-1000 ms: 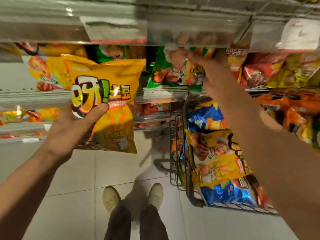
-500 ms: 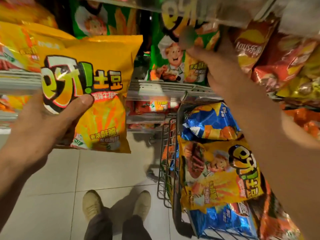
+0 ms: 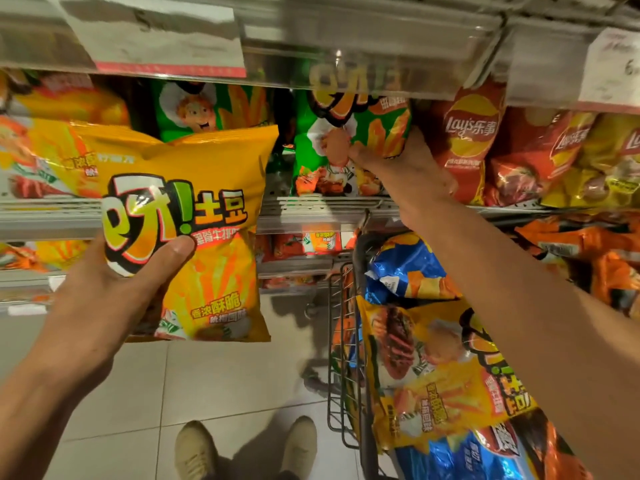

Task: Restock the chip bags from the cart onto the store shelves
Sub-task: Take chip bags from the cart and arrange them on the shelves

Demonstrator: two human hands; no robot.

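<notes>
The left hand (image 3: 104,292) grips a yellow foil chip bag (image 3: 194,216) upright in front of the grey metal shelves (image 3: 311,206), thumb across its printed logo. The right hand (image 3: 398,168) holds a green foil chip bag (image 3: 349,143) standing on the shelf, beside red Lay's bags (image 3: 471,133). The black wire cart (image 3: 341,358), at right, contains blue and yellow bags (image 3: 433,375).
</notes>
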